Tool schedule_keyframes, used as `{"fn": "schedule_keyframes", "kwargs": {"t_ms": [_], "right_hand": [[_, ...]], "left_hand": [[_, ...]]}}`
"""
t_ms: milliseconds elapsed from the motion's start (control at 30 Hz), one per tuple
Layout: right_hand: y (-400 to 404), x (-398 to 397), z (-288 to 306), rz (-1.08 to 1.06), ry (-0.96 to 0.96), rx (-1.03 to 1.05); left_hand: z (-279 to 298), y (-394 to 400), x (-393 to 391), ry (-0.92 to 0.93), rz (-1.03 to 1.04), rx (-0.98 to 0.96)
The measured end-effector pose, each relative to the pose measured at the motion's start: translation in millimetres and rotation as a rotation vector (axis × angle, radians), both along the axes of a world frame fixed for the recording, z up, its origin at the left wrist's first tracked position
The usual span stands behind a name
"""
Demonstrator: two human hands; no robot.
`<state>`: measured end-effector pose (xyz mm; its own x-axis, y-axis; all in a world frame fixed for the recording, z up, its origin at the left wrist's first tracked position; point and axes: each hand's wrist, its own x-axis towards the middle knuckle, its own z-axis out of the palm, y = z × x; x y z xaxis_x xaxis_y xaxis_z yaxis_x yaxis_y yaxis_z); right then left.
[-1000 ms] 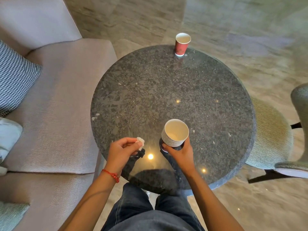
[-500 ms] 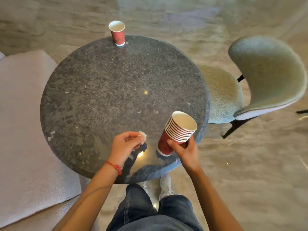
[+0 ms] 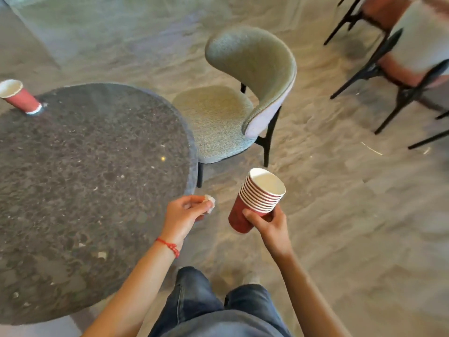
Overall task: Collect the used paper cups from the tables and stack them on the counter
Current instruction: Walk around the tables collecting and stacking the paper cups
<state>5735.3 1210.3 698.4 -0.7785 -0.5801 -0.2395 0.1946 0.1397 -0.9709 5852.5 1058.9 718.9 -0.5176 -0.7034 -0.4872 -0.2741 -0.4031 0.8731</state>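
Note:
My right hand (image 3: pixel 269 223) grips a stack of several red paper cups (image 3: pixel 257 199) with white rims, held tilted in the air above the floor, to the right of the table. My left hand (image 3: pixel 184 212) pinches a small crumpled white scrap of paper (image 3: pixel 210 206) just past the table's right edge. A single red paper cup (image 3: pixel 19 96) stands on the far left of the round dark stone table (image 3: pixel 92 181).
A green upholstered chair (image 3: pixel 233 98) stands right of the table. Black-legged chairs (image 3: pixel 398 59) fill the upper right corner. Open grey stone floor (image 3: pixel 352 215) stretches ahead and to the right. My legs in jeans show at the bottom.
The cup stack has been lifted off the table and carried right, over the floor. The view has swung right; the sofa is out of sight and the table has shifted left.

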Motion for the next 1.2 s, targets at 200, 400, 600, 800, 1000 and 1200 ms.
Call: {"fn": "schedule_keyframes", "kwargs": {"t_ms": [200,400,600,800,1000,1200], "right_hand": [[109.3,-51.8,-2.1,-0.189,-0.014,0.003],[197.3,-88.5,-4.0,-0.435,0.000,-0.003],[241.4,-125.2,-7.7,-0.630,0.006,0.014],[245.3,-188.2,-17.0,-0.681,-0.011,0.047],[223.5,-300.0,-18.7,-0.686,0.008,0.069],[207.7,-402.3,-30.7,-0.718,0.052,0.083]], "left_hand": [[1.0,87.8,-95.7,0.019,-0.218,-0.006],[7.0,159.8,-173.9,0.050,-0.432,-0.008],[4.3,192.9,-234.4,0.054,-0.621,-0.030],[-3.4,193.8,-313.1,0.063,-0.688,-0.028],[-6.1,173.8,-426.9,0.091,-0.702,-0.024],[-21.3,154.7,-532.2,0.106,-0.695,-0.024]]}}
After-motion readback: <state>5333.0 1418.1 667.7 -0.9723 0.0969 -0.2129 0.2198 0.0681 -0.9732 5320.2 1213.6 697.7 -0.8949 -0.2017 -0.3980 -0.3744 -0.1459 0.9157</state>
